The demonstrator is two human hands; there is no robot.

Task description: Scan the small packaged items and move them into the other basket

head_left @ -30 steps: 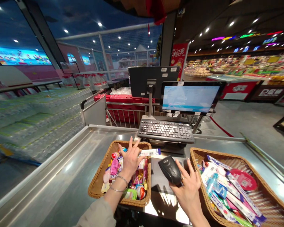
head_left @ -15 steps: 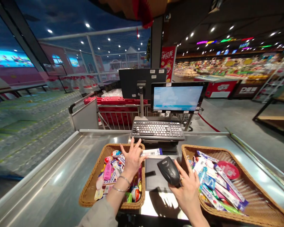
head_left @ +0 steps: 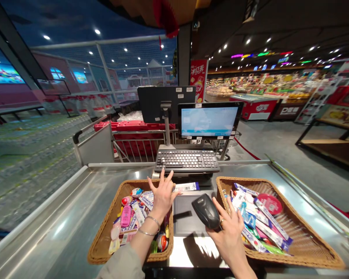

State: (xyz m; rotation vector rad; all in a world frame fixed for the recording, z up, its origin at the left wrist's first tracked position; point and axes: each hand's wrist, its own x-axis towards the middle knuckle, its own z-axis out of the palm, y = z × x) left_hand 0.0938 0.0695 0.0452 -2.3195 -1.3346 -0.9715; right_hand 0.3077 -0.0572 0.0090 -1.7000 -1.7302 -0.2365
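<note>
My left hand (head_left: 162,195) pinches a slim white-and-blue candy packet (head_left: 186,186) between thumb and finger, its other fingers spread. The packet lies level, its printed side facing me, over the gap between two baskets. Under my left wrist is the left wicker basket (head_left: 100,241), holding sweets, a pink packet (head_left: 126,216) and egg-shaped toys. My right hand (head_left: 228,232) grips a black barcode scanner (head_left: 206,211), its head tilted toward the upper left. Beside that hand stands the right wicker basket (head_left: 314,248), with similar packets and a round red item (head_left: 268,204).
A black keyboard (head_left: 187,159) and a lit monitor (head_left: 208,121) stand behind the baskets, beside a second screen's dark back (head_left: 163,104). The metal counter (head_left: 66,217) has raised edges. Beyond it are a shopping cart (head_left: 136,145) and stacked bottles (head_left: 43,155).
My view has turned slightly right, so the baskets, keyboard and screens sit further left in it. Both hands keep their grips on the packet and scanner.
</note>
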